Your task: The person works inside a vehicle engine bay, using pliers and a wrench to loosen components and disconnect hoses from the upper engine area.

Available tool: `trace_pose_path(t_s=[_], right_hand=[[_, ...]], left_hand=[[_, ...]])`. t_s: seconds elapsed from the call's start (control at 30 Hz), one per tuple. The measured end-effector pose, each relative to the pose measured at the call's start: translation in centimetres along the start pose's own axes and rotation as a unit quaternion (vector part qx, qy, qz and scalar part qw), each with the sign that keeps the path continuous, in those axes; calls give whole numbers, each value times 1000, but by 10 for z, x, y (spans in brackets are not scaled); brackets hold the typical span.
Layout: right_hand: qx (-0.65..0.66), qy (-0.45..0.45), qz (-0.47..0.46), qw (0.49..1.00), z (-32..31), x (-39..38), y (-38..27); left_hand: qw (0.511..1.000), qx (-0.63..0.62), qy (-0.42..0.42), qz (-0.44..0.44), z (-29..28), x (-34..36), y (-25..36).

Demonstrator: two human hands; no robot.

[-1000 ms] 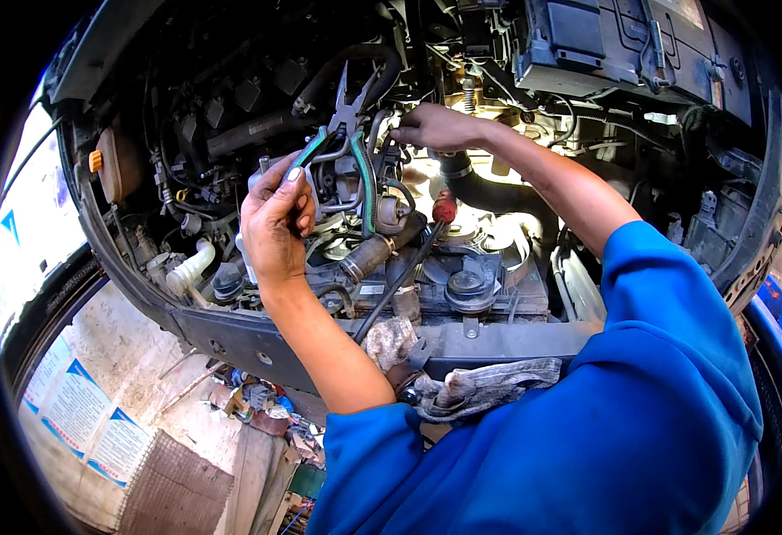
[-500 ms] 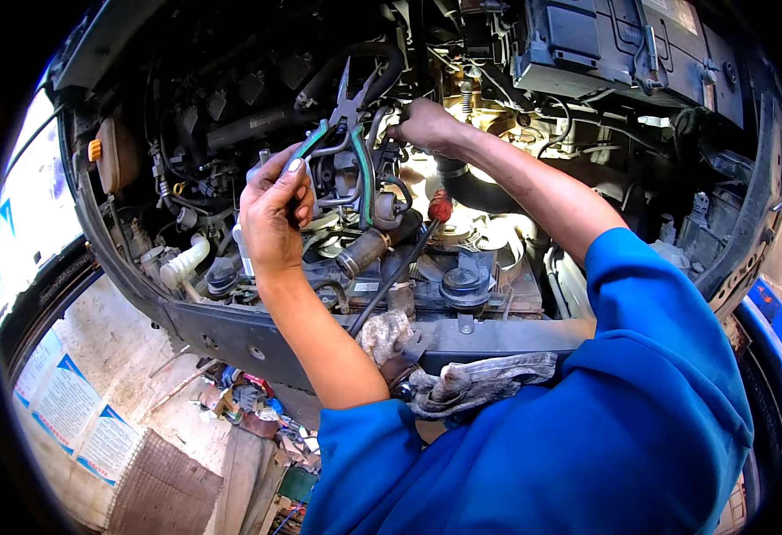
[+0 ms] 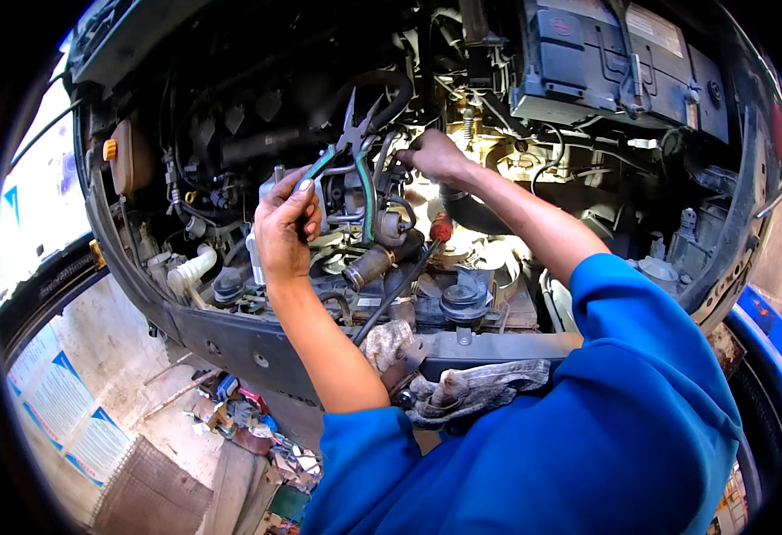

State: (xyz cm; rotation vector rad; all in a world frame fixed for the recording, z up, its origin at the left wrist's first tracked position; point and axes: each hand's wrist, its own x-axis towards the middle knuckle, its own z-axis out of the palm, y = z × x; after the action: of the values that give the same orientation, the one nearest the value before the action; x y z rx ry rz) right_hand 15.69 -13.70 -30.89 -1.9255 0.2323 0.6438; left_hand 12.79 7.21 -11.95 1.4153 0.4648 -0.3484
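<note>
My left hand (image 3: 286, 227) grips long-nose pliers (image 3: 353, 135) by one green handle. Their jaws point away from me and stand apart, and the second handle hangs free over the engine bay. Deeper in, my right hand (image 3: 438, 160) has its fingers curled beside a dark hose near the brightly lit middle. Whatever its fingertips pinch is hidden. Below that hand, a long dark rod with a red end (image 3: 442, 230) slants down toward the front crossbar. An open-ended thick hose (image 3: 370, 270) lies between the rod and my left forearm.
A black battery (image 3: 565, 62) sits at the far right. Dirty rags (image 3: 476, 390) rest on the front crossbar (image 3: 516, 346). At left are a reservoir with an orange cap (image 3: 110, 150) and a white elbow pipe (image 3: 197, 266). Cluttered scraps (image 3: 253, 423) lie on the floor.
The whole view has shifted slightly, with the engine bay lower in the picture. Both hands and the pliers keep nearly the same places against the engine parts.
</note>
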Motion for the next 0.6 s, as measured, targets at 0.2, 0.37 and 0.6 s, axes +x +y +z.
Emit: trace_pose_path(t_s=[0.2, 0.37, 0.6], right_hand=[[63, -100, 81, 990, -19, -3, -33], [-1, -30, -18, 999, -5, -2, 2], [54, -67, 37, 996, -12, -4, -12]], left_hand=[[1000, 16, -14, -1, 6, 1, 1], [1000, 10, -30, 3, 6, -1, 3], [998, 35, -47, -24, 7, -2, 3]])
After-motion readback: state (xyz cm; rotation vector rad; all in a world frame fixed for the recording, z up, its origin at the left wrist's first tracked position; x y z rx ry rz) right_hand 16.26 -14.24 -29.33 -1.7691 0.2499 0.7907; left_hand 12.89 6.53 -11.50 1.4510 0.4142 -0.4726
